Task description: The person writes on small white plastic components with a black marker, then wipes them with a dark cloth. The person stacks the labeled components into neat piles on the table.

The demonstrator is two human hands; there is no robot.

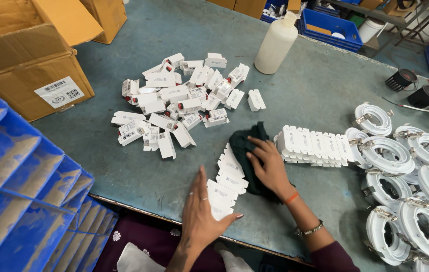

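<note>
I see the grey-blue worktable (295, 100) filling most of the frame. In the lower left corner stands a stack of blue plastic crates (23, 201) with dividers, and above it, in the upper left, an open cardboard box (28, 60) with a white label on its side. Down the right edge lies a heap of white round ring fittings (411, 201) with metal spring clips, overlapping one another. Near the upper middle is a loose pile of small white rectangular modules (179, 100), some with red dots, scattered flat and tilted. Right of centre, a tidy row of white modules (315, 146) stands packed side by side, its right end touching the rings. A white plastic bottle (276, 43) stands upright at the top centre, with blue bins behind it. Small black finned parts (416, 88) sit in the upper right.

At the bottom centre, a short line of white modules (227, 184) lies flat in a staggered row. My left hand (202, 214), fingers straight and spread, not gripping, lies palm down against the near end of that row. My right hand (267, 163) presses a dark green cloth (244, 143) onto the table just right of the row, fingers curled loosely over it, between the flat row and the standing row.
</note>
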